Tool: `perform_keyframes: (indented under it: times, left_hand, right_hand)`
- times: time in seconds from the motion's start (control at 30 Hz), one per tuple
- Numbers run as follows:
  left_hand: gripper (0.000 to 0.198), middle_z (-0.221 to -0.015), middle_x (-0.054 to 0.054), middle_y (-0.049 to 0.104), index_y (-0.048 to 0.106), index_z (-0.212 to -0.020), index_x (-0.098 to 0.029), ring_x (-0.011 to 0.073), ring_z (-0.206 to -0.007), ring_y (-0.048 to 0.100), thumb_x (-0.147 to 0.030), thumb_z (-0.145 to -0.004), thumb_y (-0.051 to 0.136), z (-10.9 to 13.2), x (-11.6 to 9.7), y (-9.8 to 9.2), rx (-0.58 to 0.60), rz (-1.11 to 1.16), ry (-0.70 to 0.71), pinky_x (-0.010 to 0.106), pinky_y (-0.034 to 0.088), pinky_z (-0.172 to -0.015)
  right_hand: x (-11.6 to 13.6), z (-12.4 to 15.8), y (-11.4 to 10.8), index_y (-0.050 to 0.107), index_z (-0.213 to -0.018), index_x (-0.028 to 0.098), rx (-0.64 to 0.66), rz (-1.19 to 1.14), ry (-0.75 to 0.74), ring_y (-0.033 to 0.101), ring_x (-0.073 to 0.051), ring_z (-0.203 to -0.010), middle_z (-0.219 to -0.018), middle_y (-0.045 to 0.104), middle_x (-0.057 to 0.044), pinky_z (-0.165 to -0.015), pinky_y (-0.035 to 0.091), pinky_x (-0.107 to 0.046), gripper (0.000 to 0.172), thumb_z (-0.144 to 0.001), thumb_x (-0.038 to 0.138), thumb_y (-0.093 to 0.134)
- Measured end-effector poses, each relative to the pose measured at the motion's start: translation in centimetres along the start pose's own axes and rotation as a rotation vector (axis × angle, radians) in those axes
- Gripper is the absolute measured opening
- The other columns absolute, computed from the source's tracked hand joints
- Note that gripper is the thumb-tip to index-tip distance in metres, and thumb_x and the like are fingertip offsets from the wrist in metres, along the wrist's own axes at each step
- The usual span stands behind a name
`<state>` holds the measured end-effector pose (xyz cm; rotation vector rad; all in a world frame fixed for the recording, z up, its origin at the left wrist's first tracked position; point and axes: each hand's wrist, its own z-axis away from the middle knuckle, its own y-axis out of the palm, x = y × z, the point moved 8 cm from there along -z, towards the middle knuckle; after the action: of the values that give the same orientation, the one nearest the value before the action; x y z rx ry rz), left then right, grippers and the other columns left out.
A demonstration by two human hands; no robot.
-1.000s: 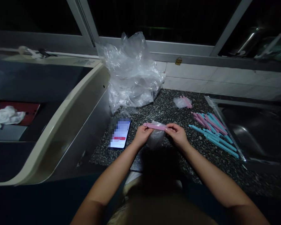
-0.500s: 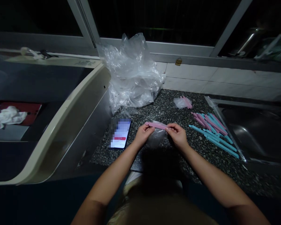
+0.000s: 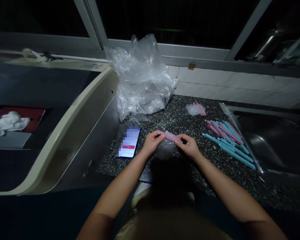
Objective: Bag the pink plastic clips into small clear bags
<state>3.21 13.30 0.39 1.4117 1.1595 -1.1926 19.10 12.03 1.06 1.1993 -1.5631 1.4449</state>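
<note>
Both hands hold a flat pink strip (image 3: pixel 170 136) level above the counter, with a thin clear plastic bag (image 3: pixel 167 149) hanging below it. My left hand (image 3: pixel 151 143) pinches the strip's left end between thumb and fingers. At the other end, the thumb and fingers of my right hand (image 3: pixel 190 146) are closed on the strip and the plastic around it. Whether the strip lies inside the bag or against it, I cannot tell. To the right lie loose blue strips (image 3: pixel 231 150) and several pink strips (image 3: pixel 216 129) in a pile.
A small plastic packet (image 3: pixel 193 109) with pink strips sits farther back. A phone (image 3: pixel 128 141) with a lit screen lies left of my hands. Behind it stands a large crumpled plastic bag (image 3: pixel 145 80). A metal sink (image 3: pixel 272 140) is at right, a washing machine (image 3: pixel 72 110) at left.
The pink strip has tilted, its right end now lower. My right thumb has shifted inward along it, and the clear plastic now covers more of its right part.
</note>
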Motion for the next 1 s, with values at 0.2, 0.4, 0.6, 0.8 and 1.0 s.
perform_keyframes:
  times: [0.2,0.4,0.6,0.8,1.0]
  left_hand:
    - [0.034,-0.063,-0.001,0.055,0.062,-0.067,-0.014,0.0118,-0.062,0.047,-0.048,-0.063,0.063,-0.1,0.1,0.1,0.023,0.0,0.029,0.023,0.036,-0.061]
    - [0.034,-0.065,0.0,0.056,0.063,-0.067,-0.014,0.013,-0.065,0.049,-0.048,-0.065,0.062,-0.1,0.0,0.1,0.019,-0.044,0.045,0.023,0.038,-0.063]
    - [0.032,-0.064,-0.001,0.055,0.064,-0.066,-0.014,0.0126,-0.064,0.048,-0.046,-0.066,0.061,-0.2,-0.1,0.0,0.007,-0.067,0.052,0.023,0.037,-0.062]
    - [0.037,-0.064,0.0,0.058,0.064,-0.069,-0.014,0.0128,-0.063,0.048,-0.051,-0.062,0.063,-0.2,0.6,0.2,-0.005,-0.025,-0.013,0.023,0.037,-0.061]
    - [0.04,-0.07,0.005,0.061,0.065,-0.068,-0.015,0.0188,-0.07,0.053,-0.054,-0.065,0.058,-0.1,0.3,0.4,0.089,-0.339,0.012,0.032,0.041,-0.072]
  right_hand:
    - [0.4,0.1,-0.1,0.063,-0.069,0.015,-0.032,0.006,-0.014,0.05,-0.013,-0.06,-0.063,0.059,-0.001,-0.06,0.04,-0.026,0.022,-0.063,0.037,0.059]
    - [0.3,0.1,-0.4,0.062,-0.067,0.015,-0.061,0.008,-0.012,0.049,-0.013,-0.059,-0.063,0.058,-0.001,-0.059,0.04,-0.025,0.021,-0.062,0.036,0.06]
    - [0.3,0.1,-0.3,0.061,-0.067,0.016,-0.054,-0.008,0.003,0.048,-0.013,-0.058,-0.061,0.057,0.0,-0.058,0.04,-0.025,0.021,-0.062,0.037,0.061]
    - [0.5,0.0,-0.6,0.063,-0.066,0.017,-0.065,0.002,-0.025,0.05,-0.013,-0.059,-0.062,0.058,-0.001,-0.059,0.04,-0.026,0.022,-0.062,0.039,0.062]
    - [0.2,-0.2,-1.7,0.061,-0.068,0.017,-0.131,-0.027,-0.012,0.05,-0.013,-0.059,-0.063,0.059,-0.001,-0.058,0.04,-0.026,0.025,-0.062,0.041,0.062]
